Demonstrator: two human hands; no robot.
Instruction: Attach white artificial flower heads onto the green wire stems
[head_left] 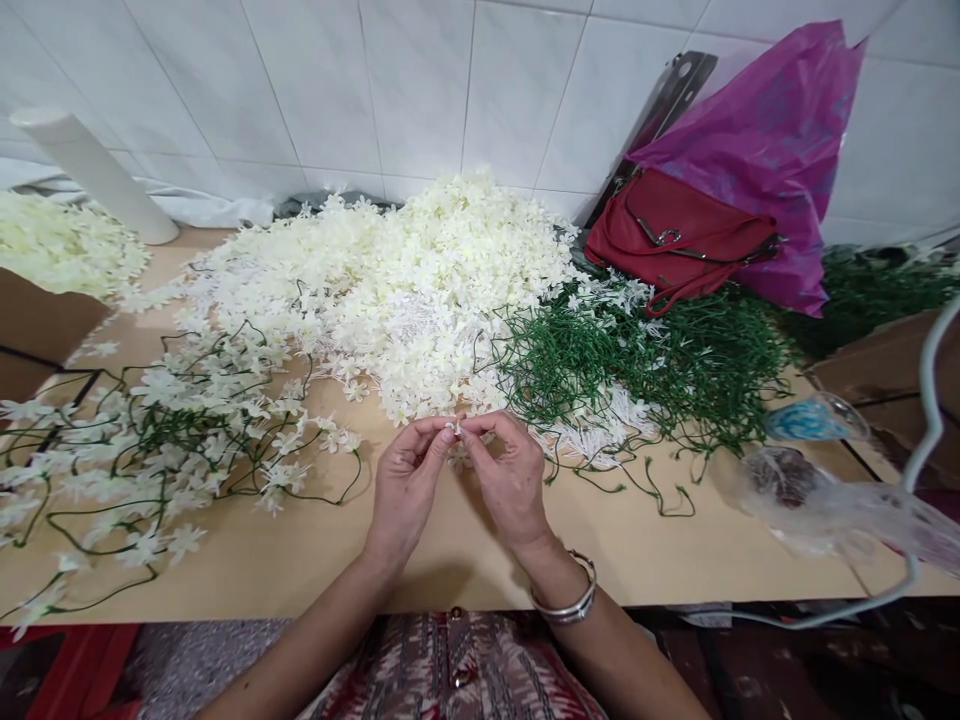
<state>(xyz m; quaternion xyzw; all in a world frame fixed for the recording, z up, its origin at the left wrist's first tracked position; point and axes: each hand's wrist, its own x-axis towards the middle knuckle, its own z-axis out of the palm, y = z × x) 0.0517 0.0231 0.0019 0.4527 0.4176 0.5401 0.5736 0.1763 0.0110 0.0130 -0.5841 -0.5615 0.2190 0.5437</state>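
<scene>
My left hand (409,480) and my right hand (510,478) meet at the fingertips above the front middle of the table. Thumb and forefinger of each pinch a small white artificial flower (454,428), mostly covered by the fingers. Just beyond them rises a large heap of loose cream-white flower heads (450,270). To the right of my right hand lies a tangle of green plastic stems (585,350), with white thread-like pieces (600,430) at its near edge. Left of my left hand spread white flowers on green stems (202,420).
A red handbag (675,235) and a purple plastic bag (780,150) stand against the tiled wall. A white roll (97,175) leans at the back left. Clear plastic bags (825,500) and a pale cable (926,400) are at the right. Cardboard (45,325) sits far left.
</scene>
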